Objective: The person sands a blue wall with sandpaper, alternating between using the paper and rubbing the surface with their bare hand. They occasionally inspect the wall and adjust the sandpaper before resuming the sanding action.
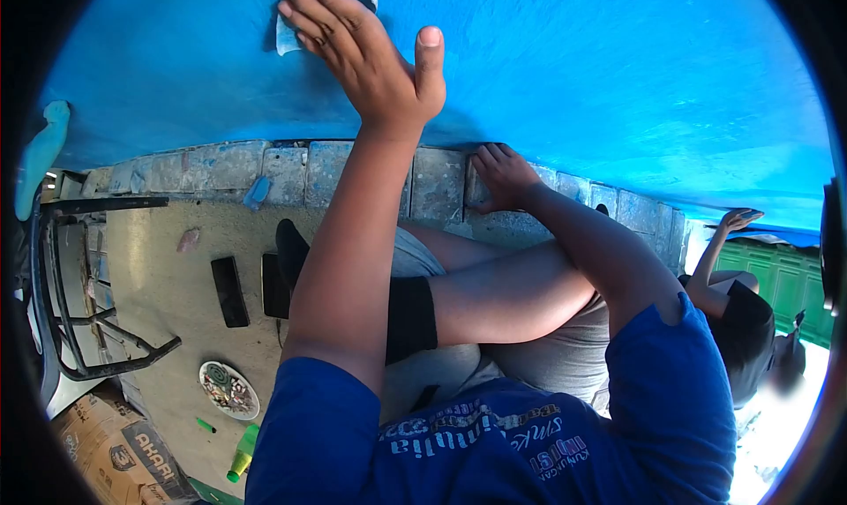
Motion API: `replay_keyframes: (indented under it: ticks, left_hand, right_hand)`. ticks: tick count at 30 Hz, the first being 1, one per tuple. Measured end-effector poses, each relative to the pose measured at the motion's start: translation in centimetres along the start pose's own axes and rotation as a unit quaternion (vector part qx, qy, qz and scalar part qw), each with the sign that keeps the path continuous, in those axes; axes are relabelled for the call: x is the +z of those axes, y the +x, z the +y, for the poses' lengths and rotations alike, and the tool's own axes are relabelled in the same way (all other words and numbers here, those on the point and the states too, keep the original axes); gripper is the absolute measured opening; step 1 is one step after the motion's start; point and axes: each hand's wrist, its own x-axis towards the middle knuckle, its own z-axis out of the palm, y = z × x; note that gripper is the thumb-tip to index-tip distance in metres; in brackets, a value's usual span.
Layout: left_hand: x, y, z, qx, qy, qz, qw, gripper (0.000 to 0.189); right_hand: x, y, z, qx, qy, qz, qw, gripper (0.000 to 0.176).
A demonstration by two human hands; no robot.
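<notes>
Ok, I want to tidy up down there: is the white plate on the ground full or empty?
Not empty: the white plate holds a green coil and many small bits scattered across much of it.

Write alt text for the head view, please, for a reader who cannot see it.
The wearer's left hand holds a bluish sheet, perhaps sandpaper, flat against a blue surface; the right hand rests on grey blocks. A smartphone and a dish with a green coil lie nearby; another person is at frame right.

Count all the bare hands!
3: left hand on a sheet, right hand by the grey blocks, another person's hand far right. More may be hidden.
</notes>
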Motion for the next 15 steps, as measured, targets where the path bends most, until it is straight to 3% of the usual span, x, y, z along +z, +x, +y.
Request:
replay_keyframes:
  ticks: [3,9,10,12,15]
  left_hand:
    - [-0.1,0.0,-0.1,0.0,0.0,0.001,1.0,0.092]
    - [0.4,-0.1,-0.9,-0.013,0.022,0.023,0.999,0.094]
    - [0.8,-0.2,-1.2,-0.022,0.044,0.051,0.997,0.096]
    - [0.8,-0.7,-1.3,-0.035,0.044,0.045,0.997,0.095]
    - [0.9,-0.8,-1.2,-0.052,0.048,0.038,0.997,0.095]
  right_hand:
    - [0.5,-0.9,0.4,-0.011,-0.037,0.076,0.996,0.097]
    - [0.6,-1.1,0.1,-0.007,-0.007,0.114,0.993,0.1]
    - [0.4,-1.1,0.2,-0.009,-0.01,0.114,0.993,0.1]
    - [-0.1,-1.1,0.0,0.01,-0.009,0.019,1.0,0.093]
    - [-0.3,-1.3,-0.6,0.029,0.011,0.028,0.999,0.091]
